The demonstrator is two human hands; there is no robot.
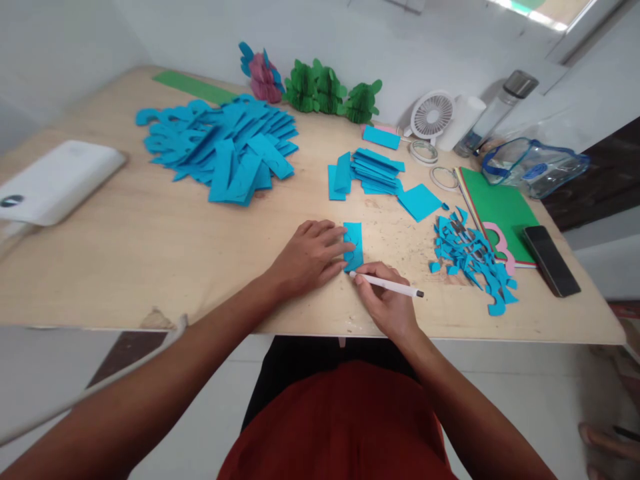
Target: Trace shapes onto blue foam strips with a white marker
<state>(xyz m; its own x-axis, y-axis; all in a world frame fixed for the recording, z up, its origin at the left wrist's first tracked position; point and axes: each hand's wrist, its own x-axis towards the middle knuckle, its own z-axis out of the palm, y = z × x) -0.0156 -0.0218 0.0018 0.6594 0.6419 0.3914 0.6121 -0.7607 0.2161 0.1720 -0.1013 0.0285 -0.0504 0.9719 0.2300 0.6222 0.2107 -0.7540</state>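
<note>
A small blue paper rectangle point(354, 233) lies near the table's front edge, with dark curved lines drawn on it. My left hand point(315, 257) lies flat on the tabletop, its outstretched fingertips pressing on the left side of that paper. In my right hand point(393, 303) is a white pen point(387, 284) with a dark end, gripped close to its tip. The tip meets the paper's lower edge. Beyond the hands sit a stack of folded blue paper pieces point(375, 170) and a blue paper square point(420, 202).
A big heap of blue paper pieces point(220, 147) spreads at back left, near a white box-shaped device point(63, 180). Blue scraps point(467, 250) lie right, beside green sheets point(500, 207) and a phone point(551, 260). Green paper ornaments point(327, 90), a fan point(433, 115) and a bottle point(497, 113) line the wall.
</note>
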